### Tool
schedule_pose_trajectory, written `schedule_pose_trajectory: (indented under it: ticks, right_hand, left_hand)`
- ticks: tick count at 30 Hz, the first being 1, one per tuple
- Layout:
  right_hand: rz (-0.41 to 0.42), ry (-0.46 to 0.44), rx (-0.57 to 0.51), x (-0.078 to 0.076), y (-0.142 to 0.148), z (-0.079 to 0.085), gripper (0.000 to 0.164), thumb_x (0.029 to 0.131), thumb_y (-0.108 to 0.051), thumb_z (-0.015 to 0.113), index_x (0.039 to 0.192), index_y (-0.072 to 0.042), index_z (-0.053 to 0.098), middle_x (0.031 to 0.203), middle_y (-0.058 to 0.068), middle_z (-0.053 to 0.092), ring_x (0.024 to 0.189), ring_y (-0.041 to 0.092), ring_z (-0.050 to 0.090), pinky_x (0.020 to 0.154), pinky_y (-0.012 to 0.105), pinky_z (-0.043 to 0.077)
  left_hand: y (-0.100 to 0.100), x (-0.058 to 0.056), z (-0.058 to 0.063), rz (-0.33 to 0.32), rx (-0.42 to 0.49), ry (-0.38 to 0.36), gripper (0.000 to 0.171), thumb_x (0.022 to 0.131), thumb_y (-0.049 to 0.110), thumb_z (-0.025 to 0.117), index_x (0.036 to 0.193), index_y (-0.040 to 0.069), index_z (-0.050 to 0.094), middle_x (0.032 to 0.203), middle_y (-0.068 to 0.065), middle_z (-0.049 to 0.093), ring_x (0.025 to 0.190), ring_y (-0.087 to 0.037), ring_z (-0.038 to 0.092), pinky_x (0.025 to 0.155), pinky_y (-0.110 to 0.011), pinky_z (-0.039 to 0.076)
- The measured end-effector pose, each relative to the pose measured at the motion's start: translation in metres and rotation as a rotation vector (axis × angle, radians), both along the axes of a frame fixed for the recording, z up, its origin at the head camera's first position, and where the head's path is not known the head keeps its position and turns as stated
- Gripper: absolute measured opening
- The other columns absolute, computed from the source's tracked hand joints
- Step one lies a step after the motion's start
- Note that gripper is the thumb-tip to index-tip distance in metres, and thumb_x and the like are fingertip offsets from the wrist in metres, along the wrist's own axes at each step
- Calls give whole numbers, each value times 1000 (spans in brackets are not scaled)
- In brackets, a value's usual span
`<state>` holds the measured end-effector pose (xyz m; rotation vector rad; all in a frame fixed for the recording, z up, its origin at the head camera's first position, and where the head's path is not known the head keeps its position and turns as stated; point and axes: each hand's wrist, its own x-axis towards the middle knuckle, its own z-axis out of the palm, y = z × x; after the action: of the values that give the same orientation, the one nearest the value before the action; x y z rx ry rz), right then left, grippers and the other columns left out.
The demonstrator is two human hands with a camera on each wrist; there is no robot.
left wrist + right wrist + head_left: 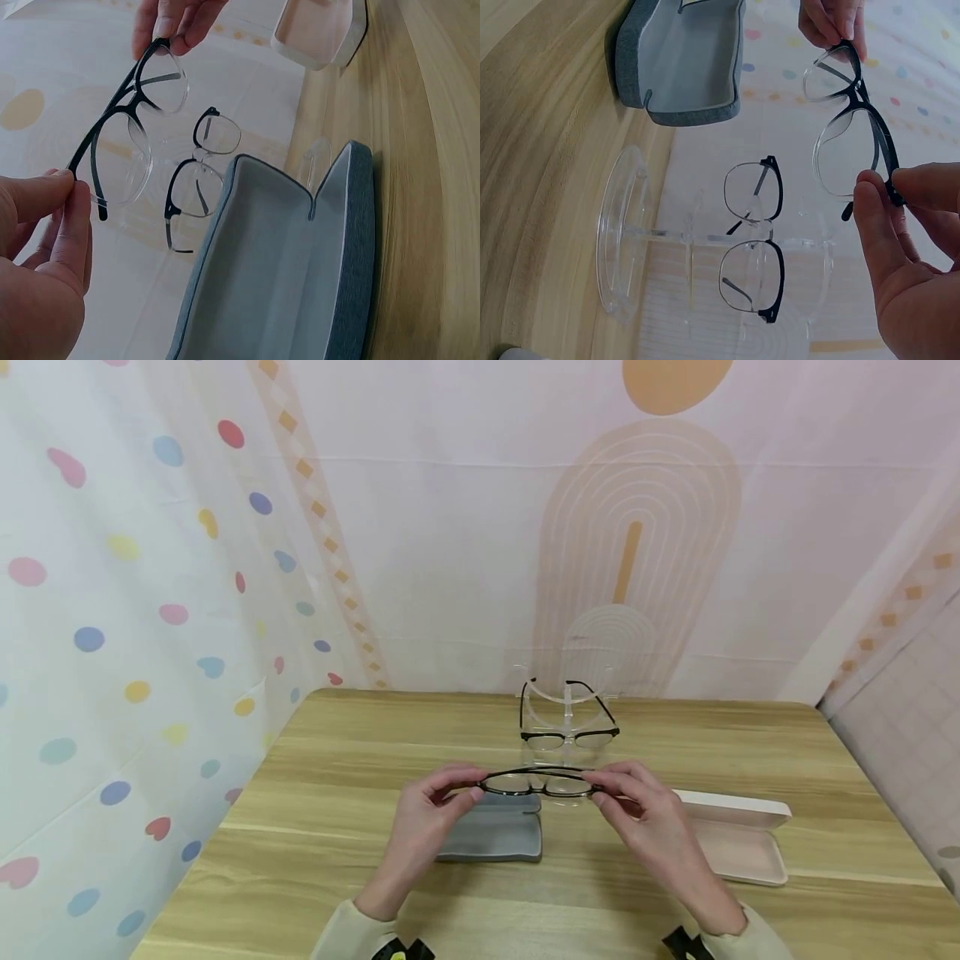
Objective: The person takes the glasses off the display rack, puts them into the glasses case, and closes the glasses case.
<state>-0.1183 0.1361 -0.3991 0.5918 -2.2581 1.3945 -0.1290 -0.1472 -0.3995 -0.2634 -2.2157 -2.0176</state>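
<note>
The held spectacles [537, 791] look glossy plastic, the stand [705, 238] smooth clear plastic, the grey case [360, 247] matt cloth, the worktop [300, 827] smooth wood.

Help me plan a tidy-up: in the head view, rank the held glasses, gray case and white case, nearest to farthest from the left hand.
1. Held glasses: pinched at one end by the left hand.
2. Gray case: open, just right of that hand.
3. White case: open, farther right, past the right hand.

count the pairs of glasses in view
2: the held pair, gripped by the left hand and right hand, and the displayed pair on the clear stand behind it.
</note>
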Motion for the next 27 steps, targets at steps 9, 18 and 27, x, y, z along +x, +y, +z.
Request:
schedule_pose_trajectory:
  ticks: [9,18,27]
  right_hand:
    - [15,4,-20,-1,-7,-3,26,89,5,77,110,-11,78,106,-2,72,90,5,67,76,17,58]
    - [41,-9,-31,-3,-15,-8,26,87,10,77,108,-4,77,106,1,73,88,6,66,75,20,59]
    - [43,10,-17,-5,-24,-11,22,86,7,79,101,-9,78,98,-5,73,84,5,66,72,19,59]
  left_hand:
    - [-10,2,-3,16,-26,25,21,90,-3,76,112,-6,76,117,-19,73,101,-13,70,84,-21,57]
    - [-19,5,-6,64,-46,19,20,90,0,78,110,-1,78,113,-16,74,101,-13,70,83,-20,55]
    - [-27,7,-9,83,-21,-1,20,90,-6,75,110,-6,76,113,-20,74,93,-10,71,81,-22,58]
